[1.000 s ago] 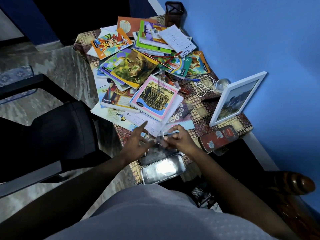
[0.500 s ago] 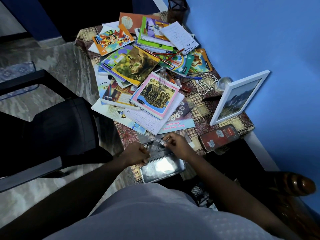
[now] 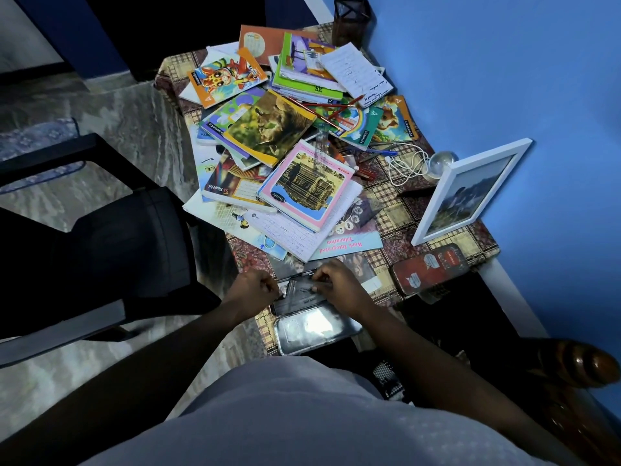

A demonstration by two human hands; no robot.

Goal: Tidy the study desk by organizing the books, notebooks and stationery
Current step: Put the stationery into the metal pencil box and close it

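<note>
An open metal geometry box lies at the desk's near edge, its dark tray [image 3: 304,299] behind its shiny lid [image 3: 316,329]. My left hand [image 3: 253,290] and my right hand [image 3: 339,285] are both over the tray. Their fingers pinch the two ends of a small clear plastic piece [image 3: 295,288], held low in the tray; its exact shape is unclear. Beyond lies a messy pile of books and notebooks [image 3: 268,129], a pink notebook [image 3: 307,186] on top. A clear ruler [image 3: 321,146] and red pencils [image 3: 326,109] rest on the pile.
A red tin case [image 3: 430,269] and a leaning white picture frame [image 3: 470,190] stand at the right by the blue wall. A white cable [image 3: 405,163] lies mid-right, and a dark pen holder [image 3: 351,18] is at the far corner. A black chair [image 3: 117,247] sits left of the desk.
Both hands have come down and toward me, from above the papers to the tray of the geometry box, bringing the clear piece with them.
</note>
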